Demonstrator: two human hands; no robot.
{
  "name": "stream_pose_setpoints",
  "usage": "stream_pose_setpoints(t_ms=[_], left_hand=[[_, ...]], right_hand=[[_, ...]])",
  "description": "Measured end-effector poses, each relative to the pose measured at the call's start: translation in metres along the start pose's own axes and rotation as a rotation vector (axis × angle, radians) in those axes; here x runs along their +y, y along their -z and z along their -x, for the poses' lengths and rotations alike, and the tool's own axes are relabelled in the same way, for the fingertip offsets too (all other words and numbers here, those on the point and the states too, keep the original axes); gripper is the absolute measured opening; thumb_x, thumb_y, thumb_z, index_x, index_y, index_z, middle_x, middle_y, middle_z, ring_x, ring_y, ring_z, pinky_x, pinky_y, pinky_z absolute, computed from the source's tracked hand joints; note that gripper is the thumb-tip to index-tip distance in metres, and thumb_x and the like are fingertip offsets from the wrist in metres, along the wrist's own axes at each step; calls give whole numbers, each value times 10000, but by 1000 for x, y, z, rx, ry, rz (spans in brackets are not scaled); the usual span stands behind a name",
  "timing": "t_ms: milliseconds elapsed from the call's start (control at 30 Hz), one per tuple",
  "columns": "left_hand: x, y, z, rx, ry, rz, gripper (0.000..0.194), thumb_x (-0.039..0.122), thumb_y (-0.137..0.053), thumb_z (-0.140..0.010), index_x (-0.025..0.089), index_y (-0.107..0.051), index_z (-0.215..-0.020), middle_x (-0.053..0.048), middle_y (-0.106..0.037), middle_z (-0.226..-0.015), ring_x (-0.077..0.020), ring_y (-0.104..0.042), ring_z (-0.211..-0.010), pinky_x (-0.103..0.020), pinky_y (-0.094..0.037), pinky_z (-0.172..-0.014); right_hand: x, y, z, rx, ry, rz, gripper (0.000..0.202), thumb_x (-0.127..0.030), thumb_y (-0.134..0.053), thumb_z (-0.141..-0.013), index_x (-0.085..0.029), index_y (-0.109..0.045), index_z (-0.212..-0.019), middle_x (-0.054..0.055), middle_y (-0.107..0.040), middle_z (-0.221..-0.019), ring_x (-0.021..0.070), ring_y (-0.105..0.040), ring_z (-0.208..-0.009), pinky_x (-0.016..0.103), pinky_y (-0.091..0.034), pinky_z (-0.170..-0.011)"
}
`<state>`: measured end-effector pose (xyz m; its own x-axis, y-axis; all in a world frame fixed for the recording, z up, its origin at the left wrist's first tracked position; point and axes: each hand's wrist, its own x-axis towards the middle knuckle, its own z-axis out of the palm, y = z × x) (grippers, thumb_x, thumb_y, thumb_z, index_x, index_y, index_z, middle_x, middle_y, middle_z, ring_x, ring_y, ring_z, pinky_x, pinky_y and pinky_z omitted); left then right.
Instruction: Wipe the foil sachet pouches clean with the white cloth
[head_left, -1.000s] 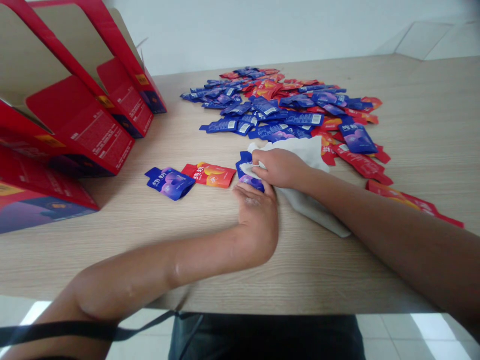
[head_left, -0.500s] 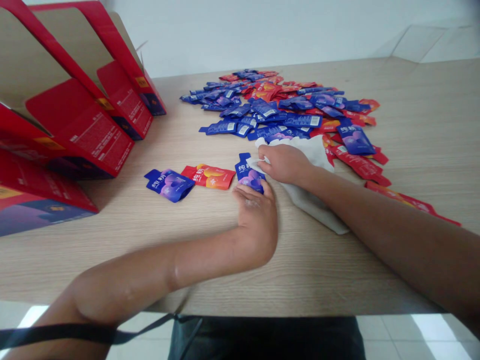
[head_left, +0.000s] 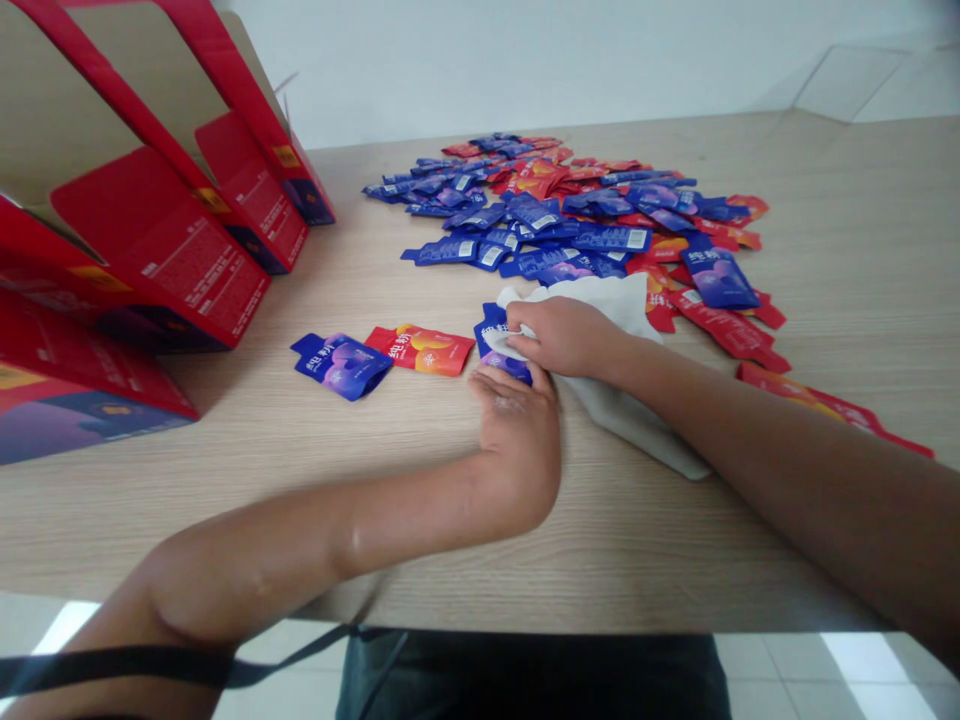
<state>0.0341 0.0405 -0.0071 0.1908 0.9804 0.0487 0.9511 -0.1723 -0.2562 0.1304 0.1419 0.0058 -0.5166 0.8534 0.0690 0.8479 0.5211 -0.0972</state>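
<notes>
My right hand (head_left: 559,335) is closed on a white cloth (head_left: 611,400), whose bunched end presses on the face of a blue pouch (head_left: 491,318) lying flat on the table. The rest of the cloth trails under my right wrist and forearm. At the pouch's lower edge, my left hand (head_left: 514,405) holds it down with bent fingers, and the fingertips are partly hidden. Just left of this pouch lies a red-orange pouch (head_left: 431,352), with another blue pouch (head_left: 341,367) overlapping its far end. All three form a loose row, printed sides up.
A spread heap of blue and red pouches (head_left: 540,215) covers the back middle of the table (head_left: 420,570). Several red pouches, one being a red pouch (head_left: 832,410), reach toward my right forearm. Open red cartons (head_left: 187,245) stand along the left side. A wall rises behind.
The right hand has slid the cloth a little left and down over the blue pouch. My left hand stays at the pouch's lower edge. The view has shifted slightly.
</notes>
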Motion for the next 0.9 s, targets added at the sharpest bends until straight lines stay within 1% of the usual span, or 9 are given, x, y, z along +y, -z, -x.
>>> stream_pose_setpoints(t_ms=[133,233,433,600,667,800,900], left_hand=[[-1,0,0,-23,-24,-33,519,6,-271,-920,85,-450,-1401,-329,-631,-1208,-329,-665,-1084,-478,-514,-860],[0,0,-1,-33,-29,-49,529,9,-277,-920,105,-438,-1414,-326,-625,-1220,-327,-664,-1084,-472,-512,-854],[-1,0,-1,-45,-26,-54,546,9,-312,-903,114,-422,-1428,-307,-635,-1221,-320,-654,-1098,-495,-495,-880],[-1,1,-1,-26,-23,-21,529,8,-285,-907,84,-441,-1407,-316,-646,-1188,-323,-666,-1065,-481,-505,-841],[-1,0,-1,-17,-23,-12,522,2,-268,-908,53,-440,-1399,-328,-648,-1169,-330,-667,-1061,-475,-509,-826],[-1,-2,-1,-9,-42,-23,504,-13,-262,-896,-18,-452,-1363,-365,-623,-1181,-347,-657,-1081,-468,-507,-836],[-1,-1,0,9,-15,-15,503,-8,-263,-900,-9,-451,-1366,-361,-622,-1187,-339,-661,-1074,-480,-499,-857]], right_hand=[[2,-1,-1,11,-21,22,256,-379,-465,-910,-200,-625,-1002,88,-711,-911,212,-610,-783,281,-283,-594],[7,-4,-2,23,-46,44,265,-387,-460,-914,-204,-623,-1015,93,-713,-909,221,-615,-779,283,-278,-582],[12,-4,-3,62,-107,61,279,-392,-473,-907,-202,-642,-1022,103,-720,-914,228,-610,-783,287,-290,-593],[1,4,0,155,-50,7,297,-381,-454,-918,-191,-631,-1063,92,-713,-906,222,-598,-783,296,-287,-620],[-3,5,2,143,-7,-7,283,-375,-464,-913,-191,-630,-1049,85,-709,-898,216,-597,-778,296,-277,-615],[-6,2,2,43,40,-26,241,-364,-486,-900,-193,-635,-980,79,-705,-884,207,-596,-781,289,-271,-607],[-4,0,1,12,26,-29,241,-360,-474,-907,-193,-631,-980,82,-706,-904,207,-601,-797,284,-280,-611]])
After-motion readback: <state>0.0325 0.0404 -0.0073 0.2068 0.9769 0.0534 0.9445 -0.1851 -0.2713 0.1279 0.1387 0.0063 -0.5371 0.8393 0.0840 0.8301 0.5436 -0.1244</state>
